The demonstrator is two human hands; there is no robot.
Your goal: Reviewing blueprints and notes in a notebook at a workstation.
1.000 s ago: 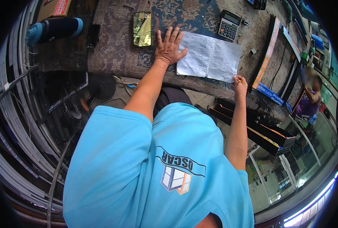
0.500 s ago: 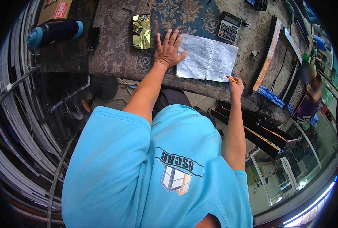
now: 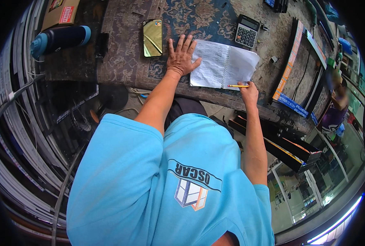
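Note:
A spiral notebook lies open on the carpet-covered table, its left page filled with handwriting. My left hand rests flat with fingers spread, its thumb at the notebook's left edge. Between the fingers of my right hand is a yellow pencil, lying nearly level over the lower edge of the right page. That page's right side curls up a little. Left of my left hand lies a phone with a lit screen. Just beyond the notebook's far right corner sits a grey calculator.
A dark blue bottle lies on its side at the left, near a cardboard box. Long strips with orange and blue film lie at the right. Black profiles stick out below the table edge. Another person is at the far right.
My right hand has shifted slightly left and down, and the pencil has turned to point left. The right page's edge has lifted. The phone's screen shows a different picture. My left hand stays put.

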